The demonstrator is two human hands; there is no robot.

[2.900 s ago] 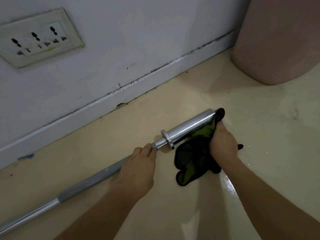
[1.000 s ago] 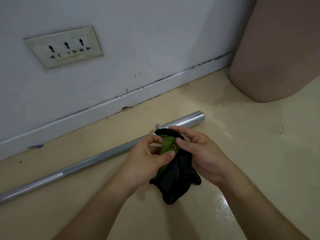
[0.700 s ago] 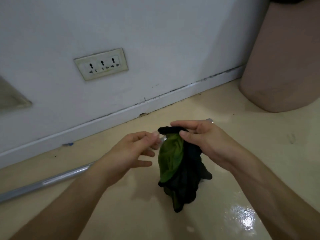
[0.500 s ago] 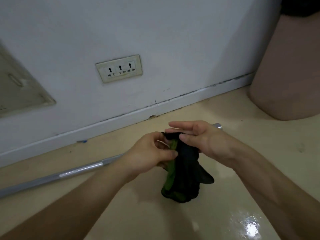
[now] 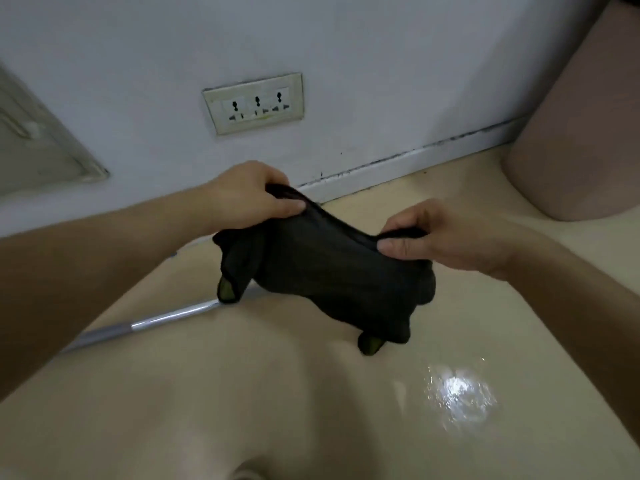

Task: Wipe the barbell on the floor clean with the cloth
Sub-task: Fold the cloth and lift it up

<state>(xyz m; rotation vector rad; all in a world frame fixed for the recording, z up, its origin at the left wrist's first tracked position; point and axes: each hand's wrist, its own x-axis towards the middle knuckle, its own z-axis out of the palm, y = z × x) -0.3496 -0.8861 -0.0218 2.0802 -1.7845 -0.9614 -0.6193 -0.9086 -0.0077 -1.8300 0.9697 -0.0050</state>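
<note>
A dark cloth point(image 5: 325, 268) with green showing at two lower corners hangs stretched between both my hands, held in the air above the floor. My left hand point(image 5: 249, 195) pinches its upper left edge. My right hand point(image 5: 433, 237) pinches its right edge. The silver barbell point(image 5: 166, 320) lies on the beige floor below and to the left. Only part of its shaft shows. Its right end is hidden behind the cloth, and my left forearm covers its left part.
A white wall with a triple power socket point(image 5: 254, 103) and a dirty baseboard point(image 5: 415, 161) runs behind. A large pinkish rounded object point(image 5: 581, 140) stands at the right. A framed panel point(image 5: 38, 147) is on the wall at the left. The floor point(image 5: 457, 396) shines with a wet-looking glare.
Both hands lifted the cloth off the barbell and pulled apart, spreading it wide with its dark side out. The view has tilted up and back from the barbell.
</note>
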